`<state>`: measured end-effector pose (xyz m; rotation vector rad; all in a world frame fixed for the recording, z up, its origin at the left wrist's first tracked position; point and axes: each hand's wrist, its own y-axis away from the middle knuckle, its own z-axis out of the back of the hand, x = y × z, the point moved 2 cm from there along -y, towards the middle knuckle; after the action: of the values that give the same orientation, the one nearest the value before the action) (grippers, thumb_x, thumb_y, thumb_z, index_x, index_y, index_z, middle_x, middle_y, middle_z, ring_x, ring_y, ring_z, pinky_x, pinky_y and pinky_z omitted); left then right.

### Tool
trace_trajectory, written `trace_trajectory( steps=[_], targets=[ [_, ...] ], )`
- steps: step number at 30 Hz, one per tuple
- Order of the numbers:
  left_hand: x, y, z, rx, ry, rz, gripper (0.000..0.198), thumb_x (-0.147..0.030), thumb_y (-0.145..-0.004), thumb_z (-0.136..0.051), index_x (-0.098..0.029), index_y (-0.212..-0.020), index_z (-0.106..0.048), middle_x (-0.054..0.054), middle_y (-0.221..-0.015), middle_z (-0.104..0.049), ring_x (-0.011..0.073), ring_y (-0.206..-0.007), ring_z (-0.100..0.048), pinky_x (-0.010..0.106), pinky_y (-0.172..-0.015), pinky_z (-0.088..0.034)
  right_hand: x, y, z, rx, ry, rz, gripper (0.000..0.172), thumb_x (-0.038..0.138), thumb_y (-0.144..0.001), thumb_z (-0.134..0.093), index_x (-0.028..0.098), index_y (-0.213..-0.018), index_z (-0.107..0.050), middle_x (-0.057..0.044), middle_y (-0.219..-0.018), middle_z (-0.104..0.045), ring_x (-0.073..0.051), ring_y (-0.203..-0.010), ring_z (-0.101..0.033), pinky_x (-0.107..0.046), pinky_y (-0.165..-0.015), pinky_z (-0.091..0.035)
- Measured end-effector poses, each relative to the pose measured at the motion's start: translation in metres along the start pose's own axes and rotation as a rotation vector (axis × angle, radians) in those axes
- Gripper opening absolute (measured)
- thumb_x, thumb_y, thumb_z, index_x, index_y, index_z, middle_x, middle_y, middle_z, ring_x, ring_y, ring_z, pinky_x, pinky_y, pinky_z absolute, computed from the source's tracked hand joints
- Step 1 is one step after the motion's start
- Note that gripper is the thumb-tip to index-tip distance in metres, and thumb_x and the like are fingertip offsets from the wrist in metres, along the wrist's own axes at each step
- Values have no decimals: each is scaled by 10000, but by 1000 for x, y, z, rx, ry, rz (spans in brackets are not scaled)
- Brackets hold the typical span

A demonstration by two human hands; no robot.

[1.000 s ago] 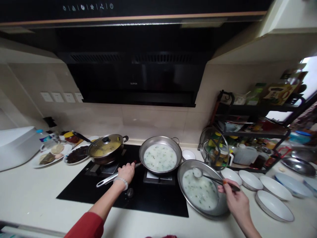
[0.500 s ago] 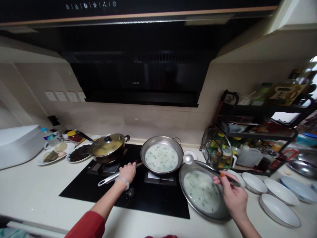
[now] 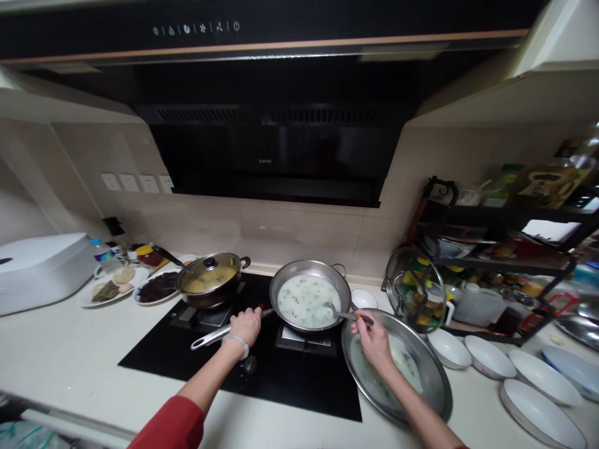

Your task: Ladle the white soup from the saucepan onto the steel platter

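While the left hand (image 3: pixel 245 329) clasps a round silvery-metal pan's (image 3: pixel 311 268) handle (image 3: pixel 210 337), the right hand (image 3: pixel 375 344) pinches a metal ladle (image 3: pixel 345 315) pointing past its fingers.

hands (image 3: pixel 246 327): 2 | ladle (image 3: pixel 347 316): 1 | hob pans (image 3: pixel 309 268): 2 | filled basin (image 3: pixel 434 381): 1

My left hand (image 3: pixel 246 326) is hiding the middle of the pan handle (image 3: pixel 210 337). Pale soup (image 3: pixel 304 296) in the pan (image 3: pixel 285 280) is partly covering the head of my ladle (image 3: pixel 346 315), while my right hand (image 3: pixel 373 342) and forearm (image 3: pixel 412 402) are blocking some of the basin (image 3: pixel 435 380). The left edge is cropping the white box (image 3: pixel 47 274), the right edge is cutting off the shelf rack (image 3: pixel 505 267), and lettering on the packet (image 3: pixel 547 187) is blurring.
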<state>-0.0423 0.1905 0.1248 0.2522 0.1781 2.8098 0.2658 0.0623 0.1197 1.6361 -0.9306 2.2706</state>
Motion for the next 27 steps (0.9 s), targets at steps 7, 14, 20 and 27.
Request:
trace_trajectory(
  steps=[7, 14, 20, 27],
  targets=[
    [0, 0, -1, -7, -6, -2, 416, -91, -900, -228, -150, -1215, -493, 194, -1083, -584, 292, -977, -607, 444, -768, -449, -4, -5, 10, -210, -179, -277, 352, 515, -685, -615, 206, -838, -544, -43, -607, -683, -231, -544, -673, -346, -593, -557],
    [1, -2, -3, -2, 7, -7, 423, -84, -902, -232, -153, -1221, -500, 186, -1079, -585, 311, -980, -607, 465, -776, -449, 6, 2, 16, -206, -113, -239, 358, 518, -708, -573, 204, -876, -540, -52, -620, -694, -236, -575, -683, -351, -623, -555],
    [2, -2, -3, -9, 25, -8, 404, -88, -904, -267, -158, -1225, -502, 193, -1085, -583, 305, -984, -607, 468, -787, -452, 8, 2, 18, -229, -125, -251, 289, 464, -723, -568, 215, -865, -534, -50, -617, -698, -239, -582, -687, -357, -633, -560],
    [1, 1, 1, 2, 16, -2, 407, -91, -907, -246, -162, -1216, -500, 179, -1083, -586, 292, -993, -605, 447, -790, -454, 7, 3, 18, -250, -168, -265, 267, 438, -719, -594, 215, -857, -544, -45, -604, -697, -246, -568, -688, -354, -609, -561]
  ],
)
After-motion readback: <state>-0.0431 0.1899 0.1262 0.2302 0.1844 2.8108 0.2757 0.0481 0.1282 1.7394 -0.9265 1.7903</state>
